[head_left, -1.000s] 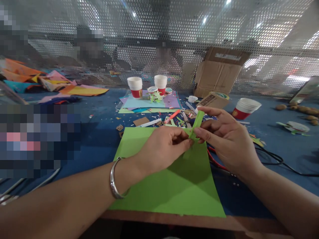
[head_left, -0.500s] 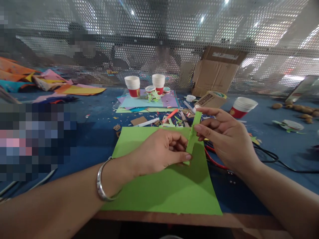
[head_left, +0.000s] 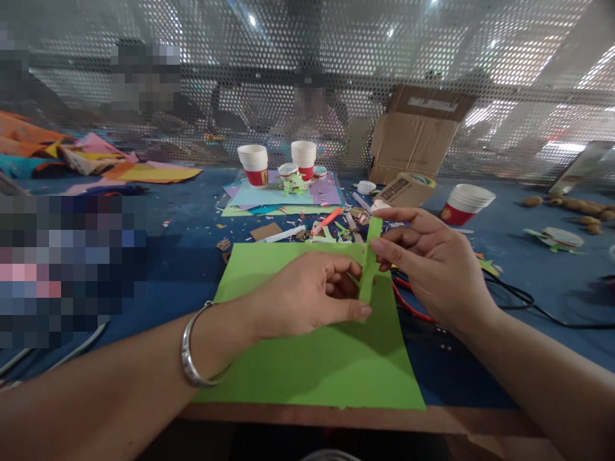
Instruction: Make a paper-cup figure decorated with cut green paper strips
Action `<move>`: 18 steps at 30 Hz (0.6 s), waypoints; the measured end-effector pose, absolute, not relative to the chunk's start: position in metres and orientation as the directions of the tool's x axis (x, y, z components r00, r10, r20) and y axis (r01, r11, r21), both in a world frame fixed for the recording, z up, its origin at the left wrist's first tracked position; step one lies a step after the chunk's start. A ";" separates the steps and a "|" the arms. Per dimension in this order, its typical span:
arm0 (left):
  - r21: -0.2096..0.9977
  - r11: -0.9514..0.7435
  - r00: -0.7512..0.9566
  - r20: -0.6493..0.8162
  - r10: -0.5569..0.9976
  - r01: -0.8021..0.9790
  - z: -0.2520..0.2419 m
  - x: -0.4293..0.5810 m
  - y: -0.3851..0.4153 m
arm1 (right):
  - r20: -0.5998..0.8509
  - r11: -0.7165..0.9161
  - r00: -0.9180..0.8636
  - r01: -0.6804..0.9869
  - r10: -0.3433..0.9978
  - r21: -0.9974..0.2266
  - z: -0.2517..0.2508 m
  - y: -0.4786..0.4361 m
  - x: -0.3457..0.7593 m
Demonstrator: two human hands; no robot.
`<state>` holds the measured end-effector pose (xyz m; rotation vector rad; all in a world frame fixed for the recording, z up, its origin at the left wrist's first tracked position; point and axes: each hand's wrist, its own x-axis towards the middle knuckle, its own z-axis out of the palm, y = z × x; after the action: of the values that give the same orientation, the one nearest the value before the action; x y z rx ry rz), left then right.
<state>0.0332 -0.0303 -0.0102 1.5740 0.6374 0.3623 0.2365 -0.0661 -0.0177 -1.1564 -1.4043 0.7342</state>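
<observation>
Between my two hands is a narrow folded strip of green paper point(head_left: 370, 262), tilted over the table. My right hand point(head_left: 432, 262) pinches its upper part between thumb and fingers. At the lower end, my left hand point(head_left: 317, 288) grips the strip with the thumb in front; its other fingers are curled behind and partly hidden. A silver bangle point(head_left: 188, 349) circles my left wrist. Beneath both hands lies a large sheet of green paper point(head_left: 307, 371), flat at the table's front edge.
Paper cup stacks point(head_left: 253, 168) stand at the back, another cup stack point(head_left: 465, 206) leans at right. Behind the green sheet lie paper scraps, an orange marker point(head_left: 327, 221) and a white pen point(head_left: 286, 234). Cables point(head_left: 523, 298) run right. A cardboard box point(head_left: 416, 137) stands by the perforated screen.
The view has shifted slightly. My left thumb has slid down to the bottom tip of the strip, while my right hand keeps its pinch near the top.
</observation>
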 end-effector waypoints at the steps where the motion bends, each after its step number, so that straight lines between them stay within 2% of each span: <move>1: 0.984 -0.040 0.778 -0.114 0.618 0.176 -0.009 0.034 -0.030 | 0.370 0.336 0.094 0.256 0.924 -0.906 -0.018 -0.066 0.237; 7: 0.966 -0.180 0.658 0.012 0.753 0.188 -0.011 0.040 -0.025 | 0.409 0.352 0.088 0.367 0.908 -0.861 -0.015 -0.067 0.234; 18: 0.955 -0.159 0.656 -0.046 0.753 0.249 -0.004 0.038 -0.028 | 0.317 0.298 0.065 0.209 0.946 -0.932 -0.013 -0.069 0.230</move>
<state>0.0382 -0.0284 -0.0037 1.7189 0.8174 0.5438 0.2302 -0.0687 -0.0132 -1.1538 -1.4092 0.8039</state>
